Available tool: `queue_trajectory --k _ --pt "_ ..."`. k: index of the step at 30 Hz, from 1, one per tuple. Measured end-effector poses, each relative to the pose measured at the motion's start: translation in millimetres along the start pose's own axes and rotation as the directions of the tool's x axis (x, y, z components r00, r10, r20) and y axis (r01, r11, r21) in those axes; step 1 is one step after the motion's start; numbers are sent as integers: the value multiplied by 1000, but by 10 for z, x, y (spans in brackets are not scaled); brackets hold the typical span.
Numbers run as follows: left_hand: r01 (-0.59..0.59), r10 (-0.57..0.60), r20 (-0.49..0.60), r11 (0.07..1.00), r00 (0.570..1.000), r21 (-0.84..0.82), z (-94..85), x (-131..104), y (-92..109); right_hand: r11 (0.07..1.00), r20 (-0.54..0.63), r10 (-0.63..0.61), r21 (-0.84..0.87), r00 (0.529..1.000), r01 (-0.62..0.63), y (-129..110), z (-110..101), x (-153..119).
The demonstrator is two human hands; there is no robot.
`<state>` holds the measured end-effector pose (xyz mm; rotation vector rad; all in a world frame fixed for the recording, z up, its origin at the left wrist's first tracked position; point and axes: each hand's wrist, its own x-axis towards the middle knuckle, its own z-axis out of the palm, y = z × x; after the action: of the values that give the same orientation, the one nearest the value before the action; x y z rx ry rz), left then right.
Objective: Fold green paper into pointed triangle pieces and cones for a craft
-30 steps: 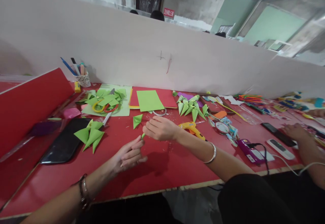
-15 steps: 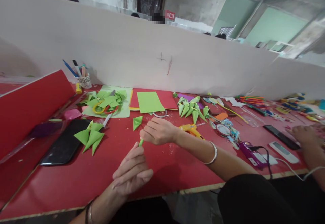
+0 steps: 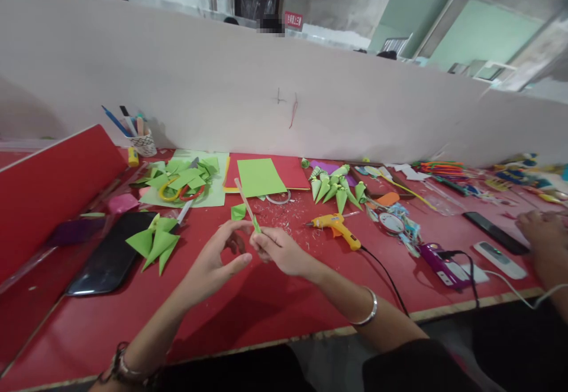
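My right hand (image 3: pixel 277 248) is closed around a thin pale stick (image 3: pixel 244 198) that slants up and to the left. A narrow piece of green paper (image 3: pixel 257 225) is around or against the stick's lower part, just above my fingers; I cannot tell which. Close by on the left, my left hand (image 3: pixel 222 256) has its thumb and fingers apart and holds nothing. A small folded green paper piece (image 3: pixel 238 212) lies on the red table just beyond the left fingers.
A yellow glue gun (image 3: pixel 336 226) lies right of my hands, near green paper cones (image 3: pixel 341 196). To the left are more folded green paper (image 3: pixel 156 243), a black phone (image 3: pixel 104 262) and scissors (image 3: pixel 168 189). Another person's hand (image 3: pixel 539 235) is at the far right.
My left hand has let go of the green piece, opened and moved up. My right hand has turned, bringing the pale stick into view. The glue gun shows more fully.
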<state>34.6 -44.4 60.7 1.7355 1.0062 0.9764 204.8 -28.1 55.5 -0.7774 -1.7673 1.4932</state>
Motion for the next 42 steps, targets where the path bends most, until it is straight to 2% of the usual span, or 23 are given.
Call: queue_trajectory --k 3,6,9,11,15,18,22,25,28,32,36,38,40,42 --pt "-70 66 87 996 994 46 -38 103 11 934 126 48 345 991 -89 54 111 -11" --pt "-78 79 103 997 992 -7 -70 202 3 861 210 51 486 976 -150 150 182 15" --pt "4 7 130 996 992 -86 -78 270 -40 845 145 76 515 987 -140 269 213 57" --pt "68 -55 104 990 993 -126 -70 305 -81 849 88 98 513 991 -129 347 219 81" --pt "99 -103 -14 980 995 -170 -67 361 -197 849 52 161 503 986 -165 450 212 94" --pt "89 -119 -158 978 980 -189 -111 393 -321 860 38 202 470 979 -196 465 198 74" --pt "43 -124 -378 975 917 -217 -279 451 -476 885 120 276 356 954 -301 427 129 10" --pt "-8 -99 -530 981 842 -196 -483 492 -540 918 158 300 222 941 -330 381 8 -67" --pt "15 -79 -591 994 803 -112 -669 496 -594 951 122 300 42 946 -307 349 -142 -148" --pt "111 -28 -564 987 825 113 -753 472 -732 931 14 307 -209 951 -298 348 -275 -213" --pt "148 74 -517 915 853 374 -677 505 -868 853 -31 241 -470 970 -227 394 -287 -177" --pt "117 120 -431 867 894 484 -621 546 -885 834 21 186 -532 982 -147 436 -272 -121" --pt "39 154 -284 819 946 572 -571 589 -881 833 55 151 -545 987 -97 487 -256 -62" --pt "-56 168 -121 776 978 628 -532 624 -888 833 27 123 -546 992 -88 539 -247 -23"
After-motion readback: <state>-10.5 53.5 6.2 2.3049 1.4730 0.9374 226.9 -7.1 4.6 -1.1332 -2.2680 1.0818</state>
